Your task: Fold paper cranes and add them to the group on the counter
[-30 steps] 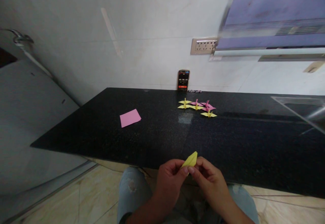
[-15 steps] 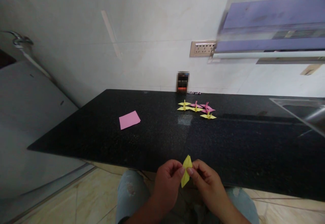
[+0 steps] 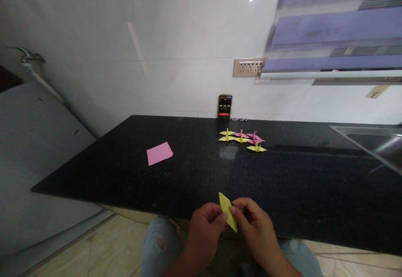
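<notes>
one yellow folded paper (image 3: 227, 212) is held at the worktop's near edge, tilted, between two hands: the left hand (image 3: 204, 226) and the right hand (image 3: 256, 223) each pinch it, thumb against curled fingers. farther back on the black worktop (image 3: 191, 176) sit seven paper cranes, four yellow cranes (image 3: 256, 148) and three pink cranes (image 3: 241, 134), crowded close, some wings seeming to overlap. one pink paper pad (image 3: 159, 154) (perhaps several sheets) lies to their left. behind the cranes one phone (image 3: 225, 107) leans on the wall (image 3: 182, 84); one sink (image 3: 377, 143) is at right.
</notes>
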